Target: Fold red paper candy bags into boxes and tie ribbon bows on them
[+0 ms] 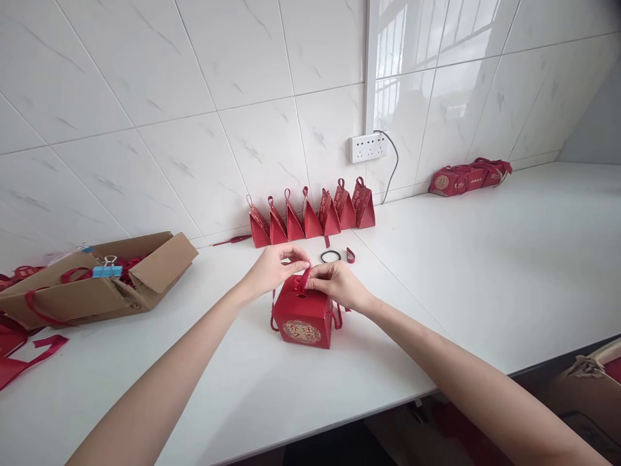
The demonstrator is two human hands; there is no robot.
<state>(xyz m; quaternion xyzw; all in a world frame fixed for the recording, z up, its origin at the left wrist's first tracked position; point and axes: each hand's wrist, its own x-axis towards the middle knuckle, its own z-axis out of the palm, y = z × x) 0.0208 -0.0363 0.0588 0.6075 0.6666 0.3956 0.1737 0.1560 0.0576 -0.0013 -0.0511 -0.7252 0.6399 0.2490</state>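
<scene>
A red gift box (pixel 306 320) with a gold round emblem and twisted cord handles stands upright on the white table. Over its top, both my hands pinch a short red ribbon (pixel 303 279) that rises from the opening in the lid. My left hand (pixel 281 264) is closed on the ribbon's upper end. Lower down and to the right, my right hand (pixel 337 285) grips the same ribbon with thumb and finger. Just behind the box lie a black elastic band (pixel 330 257) and a small red ribbon loop (pixel 350 255).
A row of small red triangular boxes (pixel 313 217) stands by the tiled wall. At left sits an open cardboard box (pixel 72 304) of red ribbons, with a blue binder clip (pixel 107 268). Bundled red boxes (pixel 470 178) lie far right. A power strip (pixel 367 149) hangs on the wall.
</scene>
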